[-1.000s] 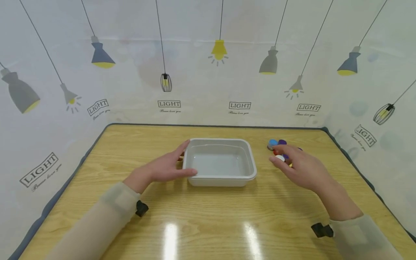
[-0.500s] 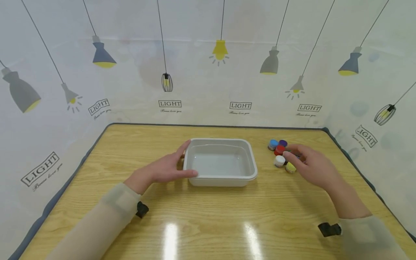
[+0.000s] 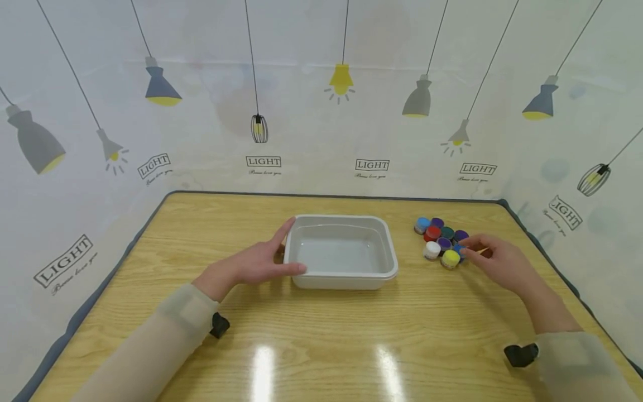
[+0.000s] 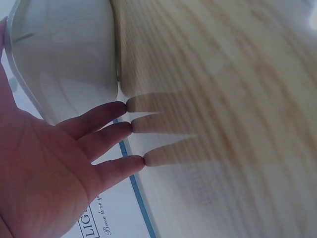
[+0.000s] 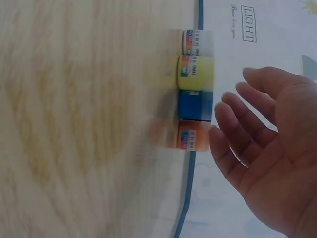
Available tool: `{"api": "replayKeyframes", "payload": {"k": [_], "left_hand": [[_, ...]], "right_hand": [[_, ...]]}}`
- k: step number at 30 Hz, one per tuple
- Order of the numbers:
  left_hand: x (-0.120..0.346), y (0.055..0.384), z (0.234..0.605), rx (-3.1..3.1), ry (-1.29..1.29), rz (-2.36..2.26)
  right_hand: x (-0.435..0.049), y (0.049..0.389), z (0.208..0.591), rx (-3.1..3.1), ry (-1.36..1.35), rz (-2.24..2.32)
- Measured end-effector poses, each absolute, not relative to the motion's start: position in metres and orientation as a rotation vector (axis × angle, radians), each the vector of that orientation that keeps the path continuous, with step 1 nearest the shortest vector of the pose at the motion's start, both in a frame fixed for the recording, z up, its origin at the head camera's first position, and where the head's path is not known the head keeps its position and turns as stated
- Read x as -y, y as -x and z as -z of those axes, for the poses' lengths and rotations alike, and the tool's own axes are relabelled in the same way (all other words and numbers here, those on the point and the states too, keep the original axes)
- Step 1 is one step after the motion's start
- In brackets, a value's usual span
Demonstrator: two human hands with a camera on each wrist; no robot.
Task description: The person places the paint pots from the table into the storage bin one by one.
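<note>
1. Head cam: a white plastic tub sits on the wood-grain table. The left hand is at the tub's left end, thumb and fingers spread wide, thumb resting on the near part of the rim.
2. Same cam, well to the tub's right: a bunch of little lidded jars, including a white jar, red jar, green jar, yellow jar and blue jar. The right hand is on the side of the bunch away from the tub, fingertips by the blue one.
3. Left wrist cam: three straight, fanned fingers right beside the tub's wall, tips down on the tabletop. Nothing gripped.
4. Right wrist cam: that hand's pretty loose, fingers softly bent and apart, holding nothing. There's an orange jar next to the blue one. Can't tell if any fingertip touches a jar.
</note>
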State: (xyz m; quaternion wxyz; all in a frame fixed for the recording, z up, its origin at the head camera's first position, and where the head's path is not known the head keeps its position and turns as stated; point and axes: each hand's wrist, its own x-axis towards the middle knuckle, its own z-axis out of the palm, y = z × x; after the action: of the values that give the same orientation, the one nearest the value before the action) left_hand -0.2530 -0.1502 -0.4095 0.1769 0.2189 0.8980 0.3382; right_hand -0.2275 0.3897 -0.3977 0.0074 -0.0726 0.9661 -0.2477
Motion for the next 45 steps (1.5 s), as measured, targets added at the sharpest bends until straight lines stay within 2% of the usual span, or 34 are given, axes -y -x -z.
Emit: {"api": "replayKeyframes", "payload": {"k": [10,32,45], "left_hand": [[0.15,0.252,0.409,-2.53,-0.615,-0.954],[0.151,0.254,0.411,-2.521,-0.613,-0.959],[0.151,0.254,0.41,-2.527,-0.614,-0.949]], "right_hand": [[-0.398,0.236,0.418,-2.866,0.239,0.803],[-0.38,0.233,0.417,-2.869,0.237,0.793],[-0.334,0.224,0.382,-2.963,0.4,0.931]]}}
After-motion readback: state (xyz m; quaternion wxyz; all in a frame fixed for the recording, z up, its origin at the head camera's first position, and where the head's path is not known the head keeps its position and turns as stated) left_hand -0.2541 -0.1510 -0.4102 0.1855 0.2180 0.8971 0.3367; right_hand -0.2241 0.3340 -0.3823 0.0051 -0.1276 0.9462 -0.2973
